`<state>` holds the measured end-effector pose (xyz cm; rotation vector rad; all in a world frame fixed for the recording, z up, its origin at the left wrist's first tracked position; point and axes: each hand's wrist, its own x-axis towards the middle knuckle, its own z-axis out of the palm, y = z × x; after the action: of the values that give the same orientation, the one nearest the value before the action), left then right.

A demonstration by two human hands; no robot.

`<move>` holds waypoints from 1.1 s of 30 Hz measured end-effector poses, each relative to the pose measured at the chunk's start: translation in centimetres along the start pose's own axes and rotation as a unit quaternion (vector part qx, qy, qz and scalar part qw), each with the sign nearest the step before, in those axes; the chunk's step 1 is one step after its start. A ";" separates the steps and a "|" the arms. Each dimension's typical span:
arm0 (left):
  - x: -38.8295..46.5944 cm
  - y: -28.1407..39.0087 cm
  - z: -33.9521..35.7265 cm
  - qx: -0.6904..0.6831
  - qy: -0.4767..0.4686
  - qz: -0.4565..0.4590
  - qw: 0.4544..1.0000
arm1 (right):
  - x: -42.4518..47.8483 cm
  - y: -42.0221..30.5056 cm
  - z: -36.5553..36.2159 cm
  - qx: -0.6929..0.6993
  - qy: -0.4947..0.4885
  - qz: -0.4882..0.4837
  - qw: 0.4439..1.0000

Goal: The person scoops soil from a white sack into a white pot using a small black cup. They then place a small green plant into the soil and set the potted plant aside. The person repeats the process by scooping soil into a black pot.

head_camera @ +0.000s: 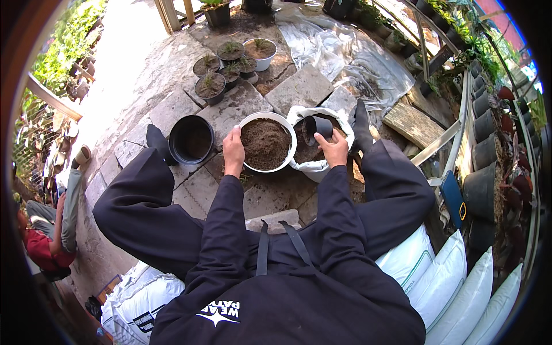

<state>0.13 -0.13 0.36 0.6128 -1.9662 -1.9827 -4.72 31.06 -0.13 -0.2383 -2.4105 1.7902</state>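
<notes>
Between my knees stands a white plastic pot (294,144), filled nearly to the rim with brown potting soil (266,144). My left hand (233,151) grips the left side of its rim. Just right of it sits an open white sack (318,169) with its edge rolled down and darker soil inside. My right hand (334,148) holds a small black plastic pot (322,126) tilted over the sack, its mouth facing left. A larger black pot (170,146) stands by my left foot, with a dark, shadowed interior.
Several small potted seedlings (210,86) stand ahead on concrete slabs. Crumpled clear plastic sheeting (327,47) lies at front right. Full white sacks (444,267) lean at my right, near a blue phone (451,198). Another person (49,246) sits at far left.
</notes>
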 end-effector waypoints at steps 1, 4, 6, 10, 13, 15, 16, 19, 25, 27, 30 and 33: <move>0.0 -0.2 -0.1 0.005 0.002 0.001 1.000 | -0.2 -1.8 -0.1 0.029 0.000 -0.018 0.999; -0.1 -0.4 -0.1 0.004 0.004 0.005 1.000 | -1.8 -8.6 -0.4 0.055 -0.025 -0.044 0.997; -0.1 -0.5 -0.1 0.003 0.006 0.009 1.000 | -3.0 -11.2 -0.2 0.052 -0.031 -0.101 0.993; -0.2 -0.4 0.1 -0.004 0.013 0.013 1.000 | -3.7 -11.9 -0.6 -0.020 -0.179 -0.098 0.979; -0.3 -0.2 -0.1 0.004 0.010 0.009 1.000 | -3.4 -11.5 -0.6 0.036 -0.107 -0.098 0.989; -0.3 0.0 -0.1 0.000 0.006 0.001 1.000 | -2.2 -8.9 -0.7 0.015 -0.041 -0.102 0.994; -0.5 0.4 0.0 -0.012 0.003 -0.004 1.000 | -1.6 -6.9 -0.7 0.000 -0.002 -0.092 0.996; -0.7 0.4 -0.1 -0.025 0.007 -0.007 1.000 | -1.4 -2.6 0.1 -0.110 0.068 0.017 0.991; -0.3 0.5 0.2 0.016 0.008 0.017 1.000 | -1.7 6.6 2.9 -0.254 -0.023 0.017 0.967; -0.2 0.5 0.3 0.017 0.004 0.016 1.000 | -1.1 6.4 1.6 -0.240 -0.042 0.014 0.970; -0.5 0.2 -0.2 0.005 0.006 0.004 1.000 | -1.8 1.6 1.0 -0.131 -0.041 0.066 0.988; -0.1 -0.1 0.1 0.003 0.008 0.010 1.000 | -0.5 0.3 0.0 -0.059 -0.034 0.027 0.997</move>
<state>0.19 0.00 0.25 0.6061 -1.9617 -1.9546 -4.21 31.02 -0.45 -0.2621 -2.5852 1.7060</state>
